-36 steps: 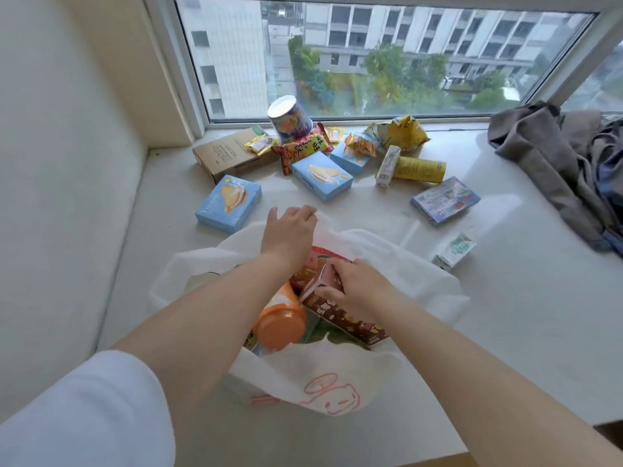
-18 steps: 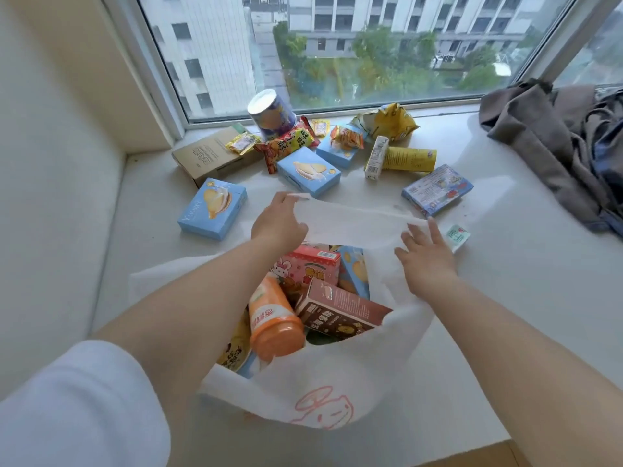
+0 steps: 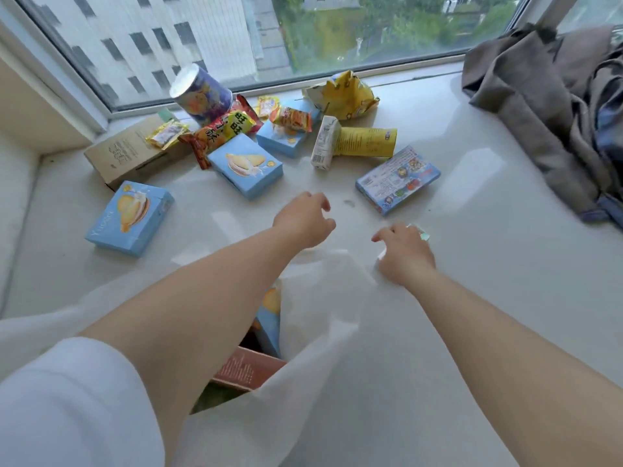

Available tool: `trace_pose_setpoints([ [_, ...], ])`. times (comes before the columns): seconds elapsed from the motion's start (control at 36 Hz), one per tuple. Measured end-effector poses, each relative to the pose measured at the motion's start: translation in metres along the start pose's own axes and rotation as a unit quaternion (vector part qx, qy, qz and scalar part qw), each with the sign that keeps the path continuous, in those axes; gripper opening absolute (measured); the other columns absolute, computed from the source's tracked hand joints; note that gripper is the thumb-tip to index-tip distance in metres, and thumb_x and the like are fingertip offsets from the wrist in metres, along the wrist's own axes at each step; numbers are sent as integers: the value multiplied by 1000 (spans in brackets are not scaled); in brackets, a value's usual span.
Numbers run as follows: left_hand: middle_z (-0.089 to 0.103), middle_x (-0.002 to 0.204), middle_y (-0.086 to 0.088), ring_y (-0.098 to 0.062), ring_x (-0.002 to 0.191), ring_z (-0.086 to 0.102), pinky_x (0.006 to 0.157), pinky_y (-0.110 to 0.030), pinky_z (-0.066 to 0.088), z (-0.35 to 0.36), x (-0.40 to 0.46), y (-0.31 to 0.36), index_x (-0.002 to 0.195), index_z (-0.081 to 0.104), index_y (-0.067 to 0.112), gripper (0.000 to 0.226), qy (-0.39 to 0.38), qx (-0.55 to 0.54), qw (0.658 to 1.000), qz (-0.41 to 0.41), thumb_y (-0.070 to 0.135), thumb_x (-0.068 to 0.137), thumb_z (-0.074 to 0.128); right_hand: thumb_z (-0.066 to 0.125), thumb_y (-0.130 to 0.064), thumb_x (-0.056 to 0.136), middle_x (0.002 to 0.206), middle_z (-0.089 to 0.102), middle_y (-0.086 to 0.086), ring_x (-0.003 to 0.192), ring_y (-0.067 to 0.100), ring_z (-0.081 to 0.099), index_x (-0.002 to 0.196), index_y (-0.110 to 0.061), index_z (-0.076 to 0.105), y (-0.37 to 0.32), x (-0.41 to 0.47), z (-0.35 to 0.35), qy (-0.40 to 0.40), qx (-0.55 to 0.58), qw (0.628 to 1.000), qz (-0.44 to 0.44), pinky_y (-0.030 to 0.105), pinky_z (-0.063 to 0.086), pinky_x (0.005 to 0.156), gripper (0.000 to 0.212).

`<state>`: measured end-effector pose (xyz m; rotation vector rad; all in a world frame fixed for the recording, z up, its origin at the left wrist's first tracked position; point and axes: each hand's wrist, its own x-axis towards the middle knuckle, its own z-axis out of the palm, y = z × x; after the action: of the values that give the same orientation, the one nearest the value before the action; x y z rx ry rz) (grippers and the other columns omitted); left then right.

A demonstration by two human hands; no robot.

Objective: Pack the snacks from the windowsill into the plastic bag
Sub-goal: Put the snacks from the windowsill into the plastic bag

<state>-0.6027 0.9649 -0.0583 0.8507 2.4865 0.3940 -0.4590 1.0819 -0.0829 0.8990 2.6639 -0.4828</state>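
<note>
Mostly hidden, the contents of the white plastic bag [image 3: 323, 332] show only through a narrow gap beside the left forearm: part of a light-blue box [image 3: 269, 318] and the end of a reddish-brown box [image 3: 247, 372], with something green and blurred beneath. The bag sits at 6 o'clock on the windowsill [image 3: 488, 264], its mouth partly covered by the arm. At 4 o'clock from the frame's middle, the right hand [image 3: 406, 254] lies over a small pale carton [image 3: 419, 230], of which only a greenish corner peeks out; whether the curled fingers actually grip it cannot be told. The left hand [image 3: 303, 220] hovers near the centre with fingers loosely bent, holding nothing.

Snacks lie scattered from 10 to 1 o'clock: a blue biscuit box [image 3: 129, 217] at 9 o'clock, a second blue box [image 3: 246, 165] beyond the left hand, a third [image 3: 286, 136] behind it under a small orange packet [image 3: 291, 119], a brown cardboard box [image 3: 131, 153], a tilted cup tub [image 3: 200, 94], a red packet [image 3: 222, 131], a crumpled yellow bag [image 3: 344, 94], a yellow tube [image 3: 365, 141] beside a white carton [image 3: 325, 143], and a colourful flat box [image 3: 397, 178] at 2 o'clock. Print on them is mostly unreadable.

A pile of grey clothing [image 3: 553, 106] is cut off at the right edge. The sill is pale, glossy stone; behind it a window [image 3: 269, 32] looks down on buildings and trees.
</note>
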Motion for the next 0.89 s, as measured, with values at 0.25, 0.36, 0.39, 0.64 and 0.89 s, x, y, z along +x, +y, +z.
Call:
trace_pose_setpoints([
  [0.25,45,134,-2,-21,122,46,97,-36,43,44,91,47,132,46,23,45,-57,45,997,-22,32,89,54,51,-32,92,158,5,2,146,27,-2,147,-27,21,75,77,33,-137,-255,949,-128,46,3,118,62],
  [0.36,43,136,-3,-21,123,46,95,-33,41,61,130,64,134,44,22,47,-65,60,996,-14,30,89,54,60,-43,84,146,31,0,137,26,22,139,-29,31,101,105,40,-94,-209,958,-173,41,9,115,65],
  [0.39,41,138,-3,-21,124,45,95,-33,40,66,138,68,135,44,22,49,-65,62,996,-11,30,89,54,59,-46,83,142,35,0,133,26,28,139,-29,32,106,110,41,-81,-192,963,-171,40,11,114,65],
  [0.64,10,156,-13,-29,143,14,114,-40,20,111,198,92,148,22,32,83,-36,95,994,29,56,80,63,63,-60,69,115,57,11,103,34,52,119,-17,58,142,144,58,32,-68,989,-128,41,35,82,66],
  [0.89,18,146,-20,-34,138,18,110,-43,23,132,216,98,151,0,24,118,-48,137,989,-2,55,64,74,64,-62,70,113,57,8,99,33,52,121,-18,55,143,152,66,65,-61,990,-105,41,35,80,68],
])
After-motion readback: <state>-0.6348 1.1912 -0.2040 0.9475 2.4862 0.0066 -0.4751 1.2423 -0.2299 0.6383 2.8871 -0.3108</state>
